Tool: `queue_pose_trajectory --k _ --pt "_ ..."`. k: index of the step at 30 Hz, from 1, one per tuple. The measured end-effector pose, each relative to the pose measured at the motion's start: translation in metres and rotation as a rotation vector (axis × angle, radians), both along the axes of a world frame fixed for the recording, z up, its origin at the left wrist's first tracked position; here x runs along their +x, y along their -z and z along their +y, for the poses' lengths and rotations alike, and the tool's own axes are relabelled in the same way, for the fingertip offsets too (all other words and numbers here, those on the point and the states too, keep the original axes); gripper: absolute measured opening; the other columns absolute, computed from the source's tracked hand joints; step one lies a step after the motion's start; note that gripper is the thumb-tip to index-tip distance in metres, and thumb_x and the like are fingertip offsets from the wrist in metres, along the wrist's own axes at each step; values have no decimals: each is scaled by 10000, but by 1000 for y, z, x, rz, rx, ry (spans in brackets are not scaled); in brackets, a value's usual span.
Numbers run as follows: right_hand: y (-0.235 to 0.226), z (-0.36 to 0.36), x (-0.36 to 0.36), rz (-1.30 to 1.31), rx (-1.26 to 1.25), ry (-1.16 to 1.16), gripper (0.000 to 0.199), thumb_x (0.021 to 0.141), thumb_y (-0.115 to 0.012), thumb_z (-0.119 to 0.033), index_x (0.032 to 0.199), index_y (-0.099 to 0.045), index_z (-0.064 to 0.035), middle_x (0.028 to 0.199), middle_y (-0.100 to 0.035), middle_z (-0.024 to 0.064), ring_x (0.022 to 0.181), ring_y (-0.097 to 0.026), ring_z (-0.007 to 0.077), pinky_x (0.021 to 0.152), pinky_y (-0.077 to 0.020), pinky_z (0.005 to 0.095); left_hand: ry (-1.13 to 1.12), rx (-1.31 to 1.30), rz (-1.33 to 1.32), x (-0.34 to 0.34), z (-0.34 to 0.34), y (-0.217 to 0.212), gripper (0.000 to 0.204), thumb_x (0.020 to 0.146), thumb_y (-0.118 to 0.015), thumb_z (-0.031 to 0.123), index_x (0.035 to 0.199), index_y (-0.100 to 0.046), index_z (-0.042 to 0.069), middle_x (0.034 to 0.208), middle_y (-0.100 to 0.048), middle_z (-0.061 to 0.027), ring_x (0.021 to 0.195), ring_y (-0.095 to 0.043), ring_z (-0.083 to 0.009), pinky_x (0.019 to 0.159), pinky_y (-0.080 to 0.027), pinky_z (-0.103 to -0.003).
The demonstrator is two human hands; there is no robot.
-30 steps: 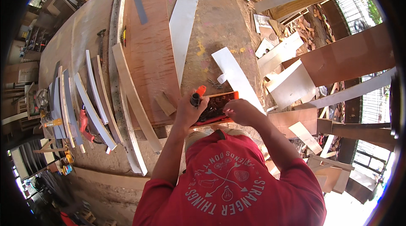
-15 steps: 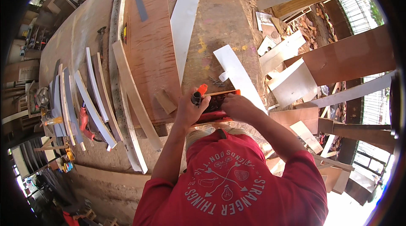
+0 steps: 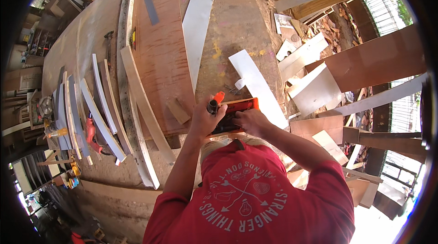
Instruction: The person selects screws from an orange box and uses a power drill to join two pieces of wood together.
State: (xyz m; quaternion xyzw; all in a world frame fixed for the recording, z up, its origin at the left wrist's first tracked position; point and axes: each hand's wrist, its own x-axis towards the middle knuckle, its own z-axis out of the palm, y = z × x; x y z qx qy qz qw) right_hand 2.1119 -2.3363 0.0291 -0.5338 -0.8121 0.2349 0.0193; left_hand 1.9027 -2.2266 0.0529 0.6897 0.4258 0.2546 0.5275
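Observation:
My left hand [image 3: 205, 117] is closed around an orange-and-black tool [image 3: 218, 99] whose exact kind I cannot make out. That hand sits at the left end of an open red-orange box [image 3: 247, 104] with a dark inside, close in front of my body. The fingers of my right hand [image 3: 251, 120] reach down into the box, curled, their tips hidden; what they hold, if anything, does not show. Just beyond the box lies a small heap of nails or screws [image 3: 233, 90] on the bench. A white strip [image 3: 260, 84] with a small side tab lies beside the box.
Long curved wooden strips [image 3: 146, 102] and a reddish-brown board [image 3: 162, 52] lie to the left on the wooden bench [image 3: 242, 20]. A small wood block [image 3: 178, 110] rests on that board. Farther left is a red power tool [image 3: 92, 134]. Offcuts and panels [image 3: 317, 86] crowd the right side.
My right hand has shifted slightly left and toward me inside the box, uncovering more of its right end. My left hand keeps its hold on the orange-and-black tool.

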Motion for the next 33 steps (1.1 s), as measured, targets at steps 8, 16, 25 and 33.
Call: queue_pose_trajectory --k 8,16,25,33 --pt "12 16 3 -54 -66 -84 115 903 -642 -145 937 -752 -152 1001 -702 53 921 -734 294 778 -591 441 -3 7 9 1 0 -7 261 930 -836 196 942 -618 51 749 -591 -16 692 -563 -131 658 -478 -336" --pt "-28 -1 29 424 47 319 173 937 -737 -164 1086 -802 -105 1010 -759 62 871 -745 293 776 -602 425 -31 -42 15 2 -5 -6 357 910 -860 284 982 -623 27 738 -649 -102 674 -609 -183 670 -526 -372" --pt "-41 28 45 479 130 651 185 968 -770 -165 1129 -814 -84 980 -753 105 895 -739 257 806 -587 392 92 14 118 7 -9 -10 453 863 -918 370 986 -641 33 750 -611 -76 689 -560 -177 658 -494 -368" --pt "-33 -6 54 399 34 919 526 912 -829 -392 1331 -712 -96 1062 -756 173 1009 -740 342 890 -583 441 99 0 171 -5 -13 -14 444 841 -925 306 1090 -672 41 828 -662 -75 734 -634 -178 685 -522 -363"
